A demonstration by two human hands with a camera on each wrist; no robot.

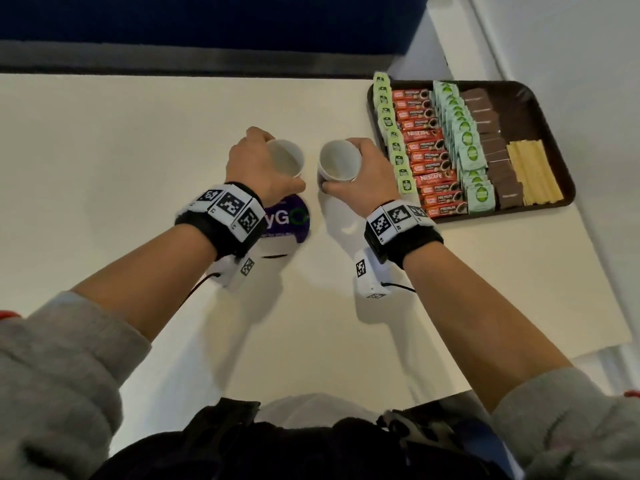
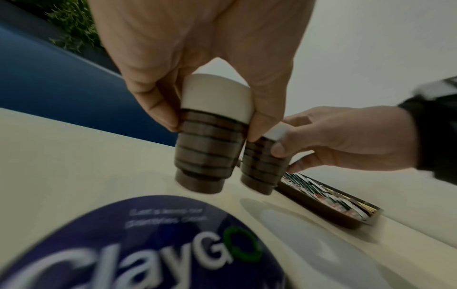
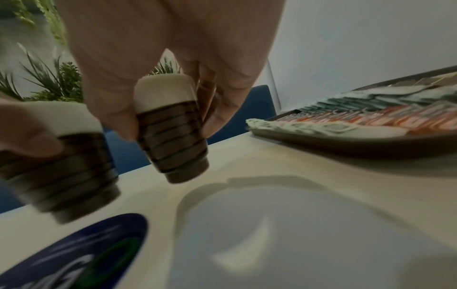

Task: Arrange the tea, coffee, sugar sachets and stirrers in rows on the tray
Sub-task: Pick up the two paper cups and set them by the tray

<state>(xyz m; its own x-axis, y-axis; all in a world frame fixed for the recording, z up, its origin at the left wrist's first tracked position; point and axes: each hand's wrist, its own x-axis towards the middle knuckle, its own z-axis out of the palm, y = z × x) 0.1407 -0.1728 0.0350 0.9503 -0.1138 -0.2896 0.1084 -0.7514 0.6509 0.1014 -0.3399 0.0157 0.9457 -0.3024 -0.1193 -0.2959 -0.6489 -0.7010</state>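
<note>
The brown tray (image 1: 523,109) lies at the table's right end. It holds rows of green tea sachets (image 1: 394,133), red coffee sachets (image 1: 429,157), pale green tea sachets (image 1: 467,147), brown sugar sachets (image 1: 491,143) and wooden stirrers (image 1: 533,171). My left hand (image 1: 282,162) grips a white-rimmed, ribbed brown cup (image 2: 202,156) from above, just over the table. My right hand (image 1: 341,168) grips a matching cup (image 3: 173,140) beside it, left of the tray. Both cups look empty inside.
A round purple "ClayGo" sticker (image 1: 289,225) lies on the cream table (image 1: 121,150) under my left wrist. A blue wall (image 1: 207,19) runs along the far edge. The table's right edge lies just beyond the tray.
</note>
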